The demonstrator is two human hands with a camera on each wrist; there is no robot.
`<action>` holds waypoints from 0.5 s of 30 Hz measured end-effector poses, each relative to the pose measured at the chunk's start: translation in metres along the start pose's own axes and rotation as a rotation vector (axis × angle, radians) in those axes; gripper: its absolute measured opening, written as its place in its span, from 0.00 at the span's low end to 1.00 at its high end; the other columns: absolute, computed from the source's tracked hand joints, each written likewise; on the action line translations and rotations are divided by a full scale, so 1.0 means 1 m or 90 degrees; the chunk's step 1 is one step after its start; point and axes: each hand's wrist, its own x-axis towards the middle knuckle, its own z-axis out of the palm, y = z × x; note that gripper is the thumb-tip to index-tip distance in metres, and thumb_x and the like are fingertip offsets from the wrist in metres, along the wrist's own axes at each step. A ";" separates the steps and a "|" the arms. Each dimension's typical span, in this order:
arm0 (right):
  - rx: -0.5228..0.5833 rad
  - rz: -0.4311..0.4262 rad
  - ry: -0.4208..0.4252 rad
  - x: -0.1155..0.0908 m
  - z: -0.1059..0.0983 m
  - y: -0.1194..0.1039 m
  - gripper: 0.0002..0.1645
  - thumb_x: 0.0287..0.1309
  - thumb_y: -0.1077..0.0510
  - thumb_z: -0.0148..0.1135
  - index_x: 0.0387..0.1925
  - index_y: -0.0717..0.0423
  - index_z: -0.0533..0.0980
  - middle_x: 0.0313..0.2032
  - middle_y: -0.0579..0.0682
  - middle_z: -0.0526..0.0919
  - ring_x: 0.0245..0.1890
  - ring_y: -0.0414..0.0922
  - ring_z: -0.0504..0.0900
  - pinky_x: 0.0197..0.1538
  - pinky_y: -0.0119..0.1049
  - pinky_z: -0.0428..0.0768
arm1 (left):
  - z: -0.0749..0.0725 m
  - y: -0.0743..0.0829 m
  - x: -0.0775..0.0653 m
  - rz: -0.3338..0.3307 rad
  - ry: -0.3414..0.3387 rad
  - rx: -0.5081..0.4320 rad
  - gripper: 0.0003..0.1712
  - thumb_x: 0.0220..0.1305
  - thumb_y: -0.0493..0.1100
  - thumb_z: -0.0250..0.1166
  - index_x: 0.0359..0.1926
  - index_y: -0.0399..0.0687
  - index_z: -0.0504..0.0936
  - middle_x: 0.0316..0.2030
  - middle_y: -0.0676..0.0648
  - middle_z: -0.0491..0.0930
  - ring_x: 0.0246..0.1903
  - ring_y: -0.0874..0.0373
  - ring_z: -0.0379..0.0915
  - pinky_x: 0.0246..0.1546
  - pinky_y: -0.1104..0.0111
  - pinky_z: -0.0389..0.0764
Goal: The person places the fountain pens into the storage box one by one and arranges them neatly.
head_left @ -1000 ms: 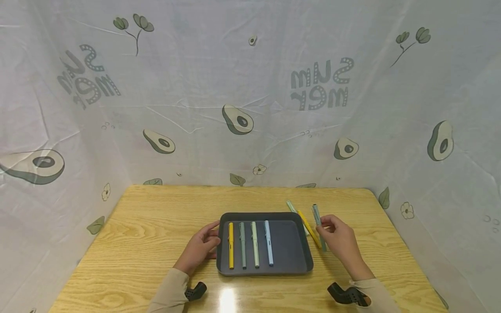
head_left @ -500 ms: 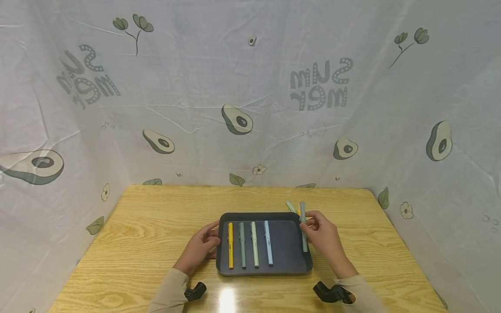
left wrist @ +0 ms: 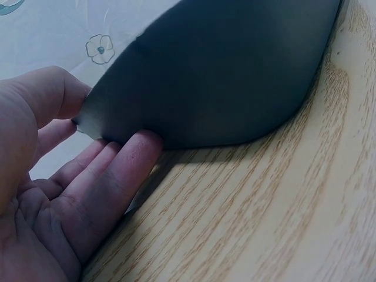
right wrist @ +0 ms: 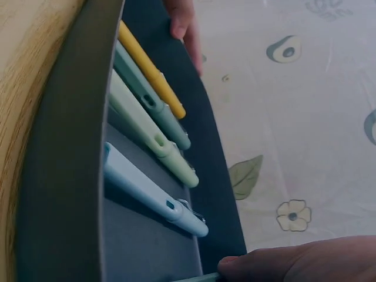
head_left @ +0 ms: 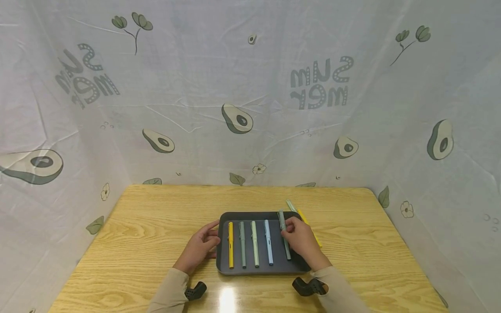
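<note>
A dark grey tray (head_left: 258,270) stands on the wooden table. My left hand (head_left: 202,244) holds its left side; in the left wrist view the thumb is at the rim and the fingertips (left wrist: 144,141) lie against the outer wall. Inside, side by side, lie a yellow pen (head_left: 231,245), a dark green pen (head_left: 242,245), a light green pen (head_left: 255,244) and a light blue pen (head_left: 268,243). Right of them, my right hand (head_left: 302,238) pinches another dark green pen (head_left: 285,237) over the tray, its cap end tilted left. Only a sliver of this held pen (right wrist: 202,278) shows in the right wrist view.
Behind the tray's right side lie another light green pen (head_left: 290,205), partly hidden, and another yellow pen (head_left: 303,217), partly behind the right hand. A patterned curtain (head_left: 195,87) rises around the table (head_left: 164,226). Each wrist bears a black mount (head_left: 195,291).
My right hand has carried the dark green pen leftward from beside the tray to over its right part. The left hand and the tray have stayed in place.
</note>
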 end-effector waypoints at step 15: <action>-0.063 0.018 -0.036 0.009 0.018 0.003 0.13 0.61 0.65 0.70 0.44 0.66 0.77 0.30 0.49 0.75 0.20 0.41 0.77 0.22 0.35 0.79 | 0.002 0.002 -0.002 0.003 0.006 0.010 0.35 0.73 0.37 0.63 0.78 0.54 0.66 0.61 0.36 0.76 0.54 0.47 0.79 0.39 0.56 0.88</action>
